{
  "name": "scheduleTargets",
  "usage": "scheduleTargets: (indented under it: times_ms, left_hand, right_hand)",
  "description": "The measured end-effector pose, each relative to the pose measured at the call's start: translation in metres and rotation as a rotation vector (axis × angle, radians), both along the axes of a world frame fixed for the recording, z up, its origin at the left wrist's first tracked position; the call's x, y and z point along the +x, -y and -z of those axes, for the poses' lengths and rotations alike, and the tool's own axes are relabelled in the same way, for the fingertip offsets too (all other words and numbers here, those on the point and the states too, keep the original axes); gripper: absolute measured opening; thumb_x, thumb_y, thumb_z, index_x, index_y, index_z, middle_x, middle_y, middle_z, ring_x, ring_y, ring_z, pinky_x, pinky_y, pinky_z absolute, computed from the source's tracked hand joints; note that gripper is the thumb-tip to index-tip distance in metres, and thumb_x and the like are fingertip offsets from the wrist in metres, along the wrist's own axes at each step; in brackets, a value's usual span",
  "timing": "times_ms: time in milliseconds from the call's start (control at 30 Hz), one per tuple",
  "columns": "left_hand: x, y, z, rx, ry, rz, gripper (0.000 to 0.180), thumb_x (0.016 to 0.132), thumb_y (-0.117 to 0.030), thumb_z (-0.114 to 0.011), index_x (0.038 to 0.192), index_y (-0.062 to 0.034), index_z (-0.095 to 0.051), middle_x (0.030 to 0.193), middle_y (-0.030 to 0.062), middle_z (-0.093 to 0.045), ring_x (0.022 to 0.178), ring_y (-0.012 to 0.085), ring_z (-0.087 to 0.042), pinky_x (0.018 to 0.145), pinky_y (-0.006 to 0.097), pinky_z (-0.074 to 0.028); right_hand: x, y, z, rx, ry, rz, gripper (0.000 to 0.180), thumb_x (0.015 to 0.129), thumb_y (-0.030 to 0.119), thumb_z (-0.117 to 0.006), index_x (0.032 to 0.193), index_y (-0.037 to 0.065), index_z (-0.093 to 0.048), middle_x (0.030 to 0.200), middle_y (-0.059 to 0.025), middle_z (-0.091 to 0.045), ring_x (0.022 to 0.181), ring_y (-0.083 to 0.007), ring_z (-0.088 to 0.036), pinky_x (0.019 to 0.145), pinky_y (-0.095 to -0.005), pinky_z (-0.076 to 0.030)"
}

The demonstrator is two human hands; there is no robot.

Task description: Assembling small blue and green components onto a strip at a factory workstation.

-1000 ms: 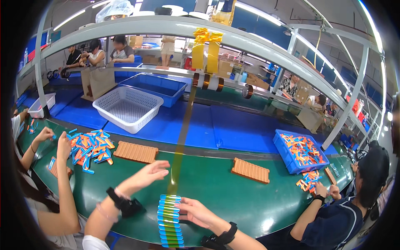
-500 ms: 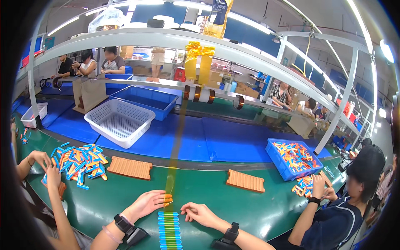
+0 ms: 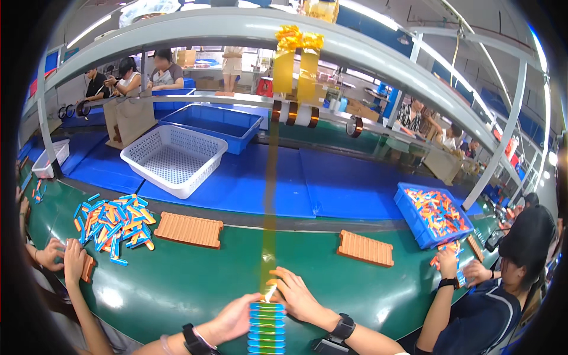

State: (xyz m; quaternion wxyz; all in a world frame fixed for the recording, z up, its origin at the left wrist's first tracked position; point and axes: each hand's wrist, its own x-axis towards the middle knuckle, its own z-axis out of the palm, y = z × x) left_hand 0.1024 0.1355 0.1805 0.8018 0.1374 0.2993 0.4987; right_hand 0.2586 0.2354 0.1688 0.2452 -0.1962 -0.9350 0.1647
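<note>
Amber, see-through tape [image 3: 270, 195] with a glossy surface hangs as a flat ribbon from brown-and-white rolls [image 3: 294, 113] on the metal rail. Smooth, round-ended blue strips [image 3: 266, 335] lie crosswise beneath its lower length, packed side by side like ladder rungs; the tape tints their middles green and leaves the tips bright blue. This row is near the person, low on the shiny green tabletop [image 3: 171, 290], between both hands.

The left hand [image 3: 235, 316] has its fingers close together by the row's top end, fingertips at the tape. The right hand [image 3: 299, 300] comes from the other side, fingers bent and slightly apart beside the tape; I cannot tell whether either hand pinches it. Farther back lie two orange-brown trays with ridged tops, the left one [image 3: 189, 229] and the right one [image 3: 366, 248].
</note>
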Motion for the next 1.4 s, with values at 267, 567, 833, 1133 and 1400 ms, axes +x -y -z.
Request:
scheduleTargets:
  times_ms: [267,567,833,1133,1400]
  left_hand:
    - [0.009,-0.006,-0.003,0.007,-0.095,0.030,0.044,0.088,-0.028,-0.035,0.116,0.0052,-0.041,0.116,0.0190,-0.049,0.109,0.0281,-0.046,0.096,0.040,-0.033]
    - [-0.002,-0.005,0.005,-0.023,-0.104,0.080,0.032,0.090,-0.022,-0.040,0.112,0.0007,-0.047,0.112,0.0098,-0.052,0.102,0.0171,-0.050,0.090,0.031,-0.037]
    - [-0.002,0.000,-0.005,-0.016,-0.152,0.109,0.036,0.090,-0.021,-0.040,0.117,0.0029,-0.044,0.112,0.0088,-0.052,0.102,0.0152,-0.049,0.091,0.031,-0.036]
    - [-0.004,-0.002,-0.010,-0.034,-0.210,0.105,0.036,0.088,-0.012,-0.042,0.117,0.0090,-0.040,0.116,0.0167,-0.050,0.105,0.0237,-0.051,0.092,0.037,-0.038]
    - [-0.003,0.000,-0.015,0.022,-0.221,0.070,0.020,0.083,-0.005,-0.051,0.103,-0.0001,-0.049,0.098,0.0123,-0.058,0.094,0.0201,-0.056,0.084,0.034,-0.044]
  right_hand:
    - [-0.002,-0.007,0.006,-0.145,-0.021,0.030,0.036,0.076,0.007,-0.053,0.109,-0.002,-0.042,0.126,-0.0184,-0.033,0.122,-0.0364,-0.027,0.095,-0.0430,-0.029]
    - [0.002,-0.005,0.003,-0.041,0.015,0.022,0.034,0.073,0.005,-0.053,0.104,-0.007,-0.045,0.121,-0.0214,-0.037,0.119,-0.0363,-0.031,0.094,-0.0416,-0.032]
    - [0.011,-0.006,0.001,-0.028,0.064,-0.009,0.036,0.070,0.003,-0.057,0.103,-0.005,-0.046,0.122,-0.0194,-0.038,0.120,-0.0352,-0.031,0.093,-0.0411,-0.034]
    - [0.009,-0.006,0.002,-0.025,0.020,0.008,0.034,0.072,0.002,-0.056,0.104,-0.001,-0.048,0.120,-0.0190,-0.040,0.116,-0.0351,-0.036,0.091,-0.0409,-0.036]
    - [0.008,-0.006,0.001,-0.036,0.019,0.008,0.032,0.073,0.001,-0.055,0.104,-0.001,-0.049,0.120,-0.0181,-0.040,0.116,-0.0348,-0.036,0.091,-0.0407,-0.036]
